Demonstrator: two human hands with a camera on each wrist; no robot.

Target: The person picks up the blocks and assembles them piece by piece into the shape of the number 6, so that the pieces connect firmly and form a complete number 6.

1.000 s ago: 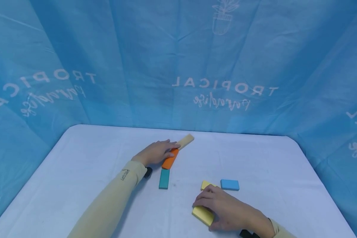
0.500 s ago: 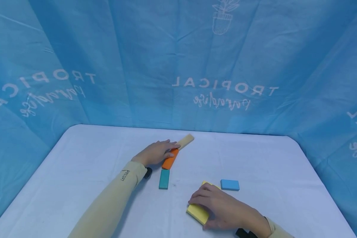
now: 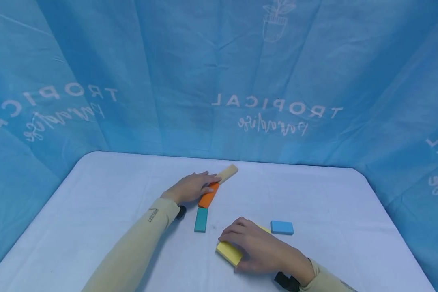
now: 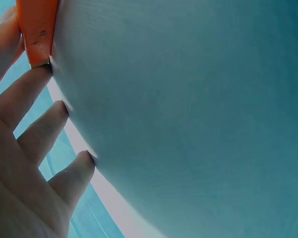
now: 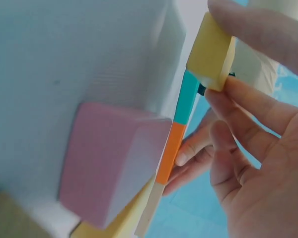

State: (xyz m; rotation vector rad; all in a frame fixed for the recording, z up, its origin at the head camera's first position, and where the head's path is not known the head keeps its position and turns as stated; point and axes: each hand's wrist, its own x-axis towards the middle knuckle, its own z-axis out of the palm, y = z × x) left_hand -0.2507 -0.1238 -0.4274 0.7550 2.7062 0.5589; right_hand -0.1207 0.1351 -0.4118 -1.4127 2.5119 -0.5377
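My left hand (image 3: 190, 187) rests at an orange block (image 3: 208, 198), its thumb along the side and its index finger by the far end. A pale wooden block (image 3: 228, 173) continues the row beyond, and a teal block (image 3: 201, 220) lies at the near end. My right hand (image 3: 256, 245) pinches a yellow block (image 3: 228, 253) between thumb and fingers, to the right of and nearer than the teal one. In the right wrist view this yellow block (image 5: 211, 49) overlaps the teal block's end. Another yellow block (image 3: 265, 229) lies partly hidden behind the right hand.
A blue block (image 3: 282, 227) lies right of the partly hidden yellow one. In the right wrist view a pink block (image 5: 114, 163) stands close to the camera, with a blurred tan piece (image 5: 15, 218) in the corner. A blue printed curtain (image 3: 190, 81) hangs behind the white table (image 3: 314, 194).
My right hand has moved left with the yellow block, towards the teal one. The left hand and the orange, teal and pale wooden blocks have stayed in place.
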